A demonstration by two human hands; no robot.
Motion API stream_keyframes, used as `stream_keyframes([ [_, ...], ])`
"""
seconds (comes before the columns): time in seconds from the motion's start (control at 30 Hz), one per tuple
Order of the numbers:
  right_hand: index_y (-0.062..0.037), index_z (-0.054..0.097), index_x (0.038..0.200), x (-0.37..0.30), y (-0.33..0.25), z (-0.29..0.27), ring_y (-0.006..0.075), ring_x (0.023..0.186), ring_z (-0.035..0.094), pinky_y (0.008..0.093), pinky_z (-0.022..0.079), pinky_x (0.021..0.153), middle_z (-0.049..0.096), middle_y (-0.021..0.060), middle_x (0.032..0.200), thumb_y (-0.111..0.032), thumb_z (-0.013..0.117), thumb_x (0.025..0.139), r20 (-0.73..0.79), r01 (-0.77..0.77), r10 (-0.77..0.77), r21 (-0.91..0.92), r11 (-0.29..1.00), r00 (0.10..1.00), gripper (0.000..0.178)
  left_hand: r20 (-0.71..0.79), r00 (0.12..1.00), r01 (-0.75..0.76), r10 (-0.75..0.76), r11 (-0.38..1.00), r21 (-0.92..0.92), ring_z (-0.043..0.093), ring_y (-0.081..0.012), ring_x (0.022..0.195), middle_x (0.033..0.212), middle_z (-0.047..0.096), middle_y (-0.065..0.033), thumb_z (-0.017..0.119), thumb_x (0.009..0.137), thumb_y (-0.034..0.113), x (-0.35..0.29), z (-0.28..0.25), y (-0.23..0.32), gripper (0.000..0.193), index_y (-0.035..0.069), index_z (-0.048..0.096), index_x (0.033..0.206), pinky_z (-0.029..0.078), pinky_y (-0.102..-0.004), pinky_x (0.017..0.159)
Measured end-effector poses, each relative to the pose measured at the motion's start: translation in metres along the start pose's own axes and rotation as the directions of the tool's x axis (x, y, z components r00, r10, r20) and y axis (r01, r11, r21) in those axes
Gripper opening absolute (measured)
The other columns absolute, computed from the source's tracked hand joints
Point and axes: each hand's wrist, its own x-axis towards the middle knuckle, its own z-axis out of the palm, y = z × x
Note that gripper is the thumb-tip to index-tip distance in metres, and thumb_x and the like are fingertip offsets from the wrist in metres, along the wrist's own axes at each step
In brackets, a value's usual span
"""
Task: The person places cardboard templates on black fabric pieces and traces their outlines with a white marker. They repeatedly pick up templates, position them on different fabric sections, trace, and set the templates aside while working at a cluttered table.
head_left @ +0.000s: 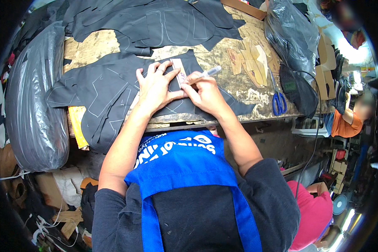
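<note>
My left hand lies spread on a dark leather-like sheet, with its thumb and forefinger against a small pale rectangular strip. My right hand is closed round a clear-bodied pen, whose back end points up and to the right. Its fingers rest at the strip's lower right edge, and the pen tip is hidden by them. Thin white outlines of pattern shapes run over the sheet, mostly left of my hands.
More dark sheets with white outlines cover the far side of the worn wooden table. Tan pattern pieces and blue-handled scissors lie to the right. Plastic-wrapped bundles stand at the left. Other people sit to the right.
</note>
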Motion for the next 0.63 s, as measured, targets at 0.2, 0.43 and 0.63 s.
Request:
stream_keyframes([
  [0.2, 0.0045, 0.063, 0.079, 0.053, 0.015, 0.011, 0.0130, 0.061, 0.059, 0.0270, 0.047, 0.055, 0.063, 0.0098, 0.078, -0.008, 0.065, 0.083, -0.061, -0.026, 0.023, -0.052, 0.998, 0.998, 0.013, -0.156, 0.987, 0.008, -0.030, 0.990, -0.139, 0.039, -0.0256, 0.123, 0.127, 0.048, -0.0052, 0.076, 0.064, 0.047, -0.006, 0.016, -0.003, 0.065, 0.012, 0.056, 0.115, 0.018, -0.0641, 0.100],
  [0.43, 0.0082, 0.062, 0.072, 0.078, 0.023, 0.024, 0.0274, 0.068, 0.063, 0.0337, 0.049, 0.063, 0.064, 0.0168, 0.080, -0.007, 0.066, 0.077, -0.162, -0.047, 0.058, 0.070, 0.996, 0.985, 0.016, -0.074, 0.997, -0.011, 0.010, 1.000, -0.022, 0.039, -0.0256, 0.124, 0.131, 0.051, 0.0027, 0.071, 0.071, 0.047, -0.007, 0.011, 0.002, 0.062, 0.022, 0.056, 0.126, 0.015, -0.0662, 0.100],
  [0.63, 0.0065, 0.063, 0.071, 0.078, 0.014, 0.025, 0.0275, 0.070, 0.064, 0.0346, 0.050, 0.065, 0.065, 0.0171, 0.082, -0.008, 0.065, 0.078, -0.183, -0.112, 0.108, -0.010, 0.994, 0.977, 0.016, -0.069, 0.997, 0.009, -0.014, 0.998, -0.066, 0.039, -0.0254, 0.124, 0.131, 0.051, -0.0017, 0.074, 0.068, 0.045, -0.007, 0.008, 0.004, 0.060, 0.015, 0.061, 0.119, 0.015, -0.0627, 0.102],
])
